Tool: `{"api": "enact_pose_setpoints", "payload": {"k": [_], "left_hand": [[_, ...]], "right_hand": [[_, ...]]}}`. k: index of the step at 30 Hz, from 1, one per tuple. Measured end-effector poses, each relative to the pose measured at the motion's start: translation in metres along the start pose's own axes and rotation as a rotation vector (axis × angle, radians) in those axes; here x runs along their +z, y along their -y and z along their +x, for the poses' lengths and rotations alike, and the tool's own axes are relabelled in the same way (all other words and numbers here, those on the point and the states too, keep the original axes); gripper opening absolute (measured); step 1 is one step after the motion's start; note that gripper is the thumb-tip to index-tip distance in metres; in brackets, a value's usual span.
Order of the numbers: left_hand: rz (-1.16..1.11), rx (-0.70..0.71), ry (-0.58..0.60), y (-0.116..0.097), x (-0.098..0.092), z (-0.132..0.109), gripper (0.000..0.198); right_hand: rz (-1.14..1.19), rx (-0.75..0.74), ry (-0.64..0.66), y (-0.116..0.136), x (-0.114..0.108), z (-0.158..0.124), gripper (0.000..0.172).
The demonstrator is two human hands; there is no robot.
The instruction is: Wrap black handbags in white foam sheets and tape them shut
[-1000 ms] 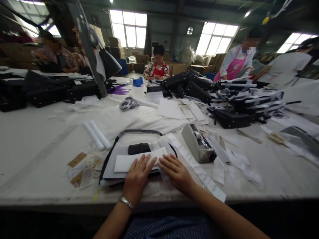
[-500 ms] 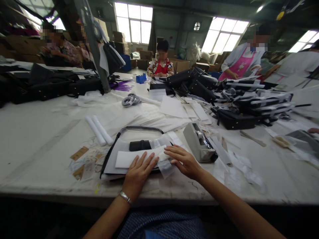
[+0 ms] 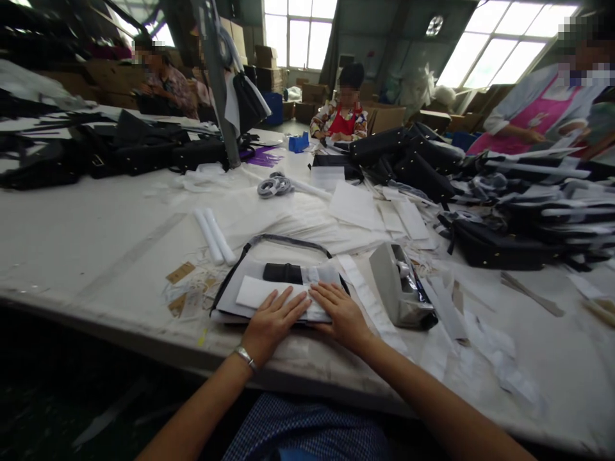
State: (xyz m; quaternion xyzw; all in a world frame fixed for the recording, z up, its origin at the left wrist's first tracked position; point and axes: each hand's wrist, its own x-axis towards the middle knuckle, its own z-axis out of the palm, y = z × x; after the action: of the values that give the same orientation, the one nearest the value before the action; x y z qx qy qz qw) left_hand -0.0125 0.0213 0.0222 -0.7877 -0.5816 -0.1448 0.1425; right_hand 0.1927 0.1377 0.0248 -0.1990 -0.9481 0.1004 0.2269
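A handbag (image 3: pixel 229 291) lies flat in front of me, its dark strap (image 3: pixel 288 240) looped out on the far side. Grey-white sheeting covers most of its face, and a black tab (image 3: pixel 283 273) shows near the middle. Across the near part rests a folded white foam strip (image 3: pixel 252 292). My left hand (image 3: pixel 275 318) lies flat on that strip, fingers stretched out. Beside it, my right hand (image 3: pixel 340 314) presses flat over the strip's right end, where the wrapping is partly hidden under the fingers. The two hands' fingertips almost meet.
A grey tape dispenser (image 3: pixel 401 288) stands right of the bag. Left are brown tags (image 3: pixel 180 273) and two white rolls (image 3: pixel 214 237). Farther off lie white sheets (image 3: pixel 355 205), coiled grey cords (image 3: pixel 275 186) and piled black bags (image 3: pixel 500 243). Several people work around the table.
My right hand has come down from a raised, curled pose to lie flat on the strip's right end. The loose clear flap there is now pressed down. The camera view has turned left.
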Motion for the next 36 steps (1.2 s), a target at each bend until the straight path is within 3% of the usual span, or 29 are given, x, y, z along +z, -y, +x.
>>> {"api": "enact_pose_setpoints", "payload": {"k": [6, 11, 14, 18, 24, 29, 31, 33, 34, 36], "left_hand": [[-0.143, -0.087, 0.093, -0.005, -0.01, 0.003, 0.073], [-0.264, -0.069, 0.143, -0.006, -0.024, 0.006, 0.074], [-0.259, -0.107, 0.103, -0.011, -0.024, 0.009, 0.062], [-0.162, -0.174, 0.002, -0.019, -0.009, 0.009, 0.049], [-0.119, -0.145, -0.113, -0.019, 0.009, 0.005, 0.043], [-0.136, -0.152, -0.165, -0.019, 0.014, 0.004, 0.04], [-0.14, -0.155, -0.195, -0.02, 0.016, 0.003, 0.04], [-0.145, -0.158, -0.213, -0.02, 0.019, 0.003, 0.04], [-0.147, -0.161, -0.214, -0.02, 0.019, 0.003, 0.041], [-0.15, -0.167, -0.205, -0.02, 0.02, 0.003, 0.042]], "right_hand": [[-0.034, 0.083, -0.02, 0.006, 0.007, 0.001, 0.066], [-0.068, 0.125, -0.061, 0.015, 0.012, -0.003, 0.068], [-0.087, 0.123, -0.072, 0.016, 0.015, -0.005, 0.069], [-0.119, 0.12, -0.064, 0.016, 0.017, -0.007, 0.074], [-0.145, 0.094, 0.096, 0.02, 0.005, -0.006, 0.079], [-0.114, 0.067, 0.315, 0.023, -0.027, 0.006, 0.092], [-0.098, 0.046, 0.359, 0.021, -0.04, 0.022, 0.073], [-0.108, 0.05, 0.298, 0.016, -0.044, 0.046, 0.045], [-0.112, 0.05, 0.256, 0.013, -0.042, 0.058, 0.037], [-0.119, 0.033, 0.239, 0.004, -0.032, 0.079, 0.037]]}}
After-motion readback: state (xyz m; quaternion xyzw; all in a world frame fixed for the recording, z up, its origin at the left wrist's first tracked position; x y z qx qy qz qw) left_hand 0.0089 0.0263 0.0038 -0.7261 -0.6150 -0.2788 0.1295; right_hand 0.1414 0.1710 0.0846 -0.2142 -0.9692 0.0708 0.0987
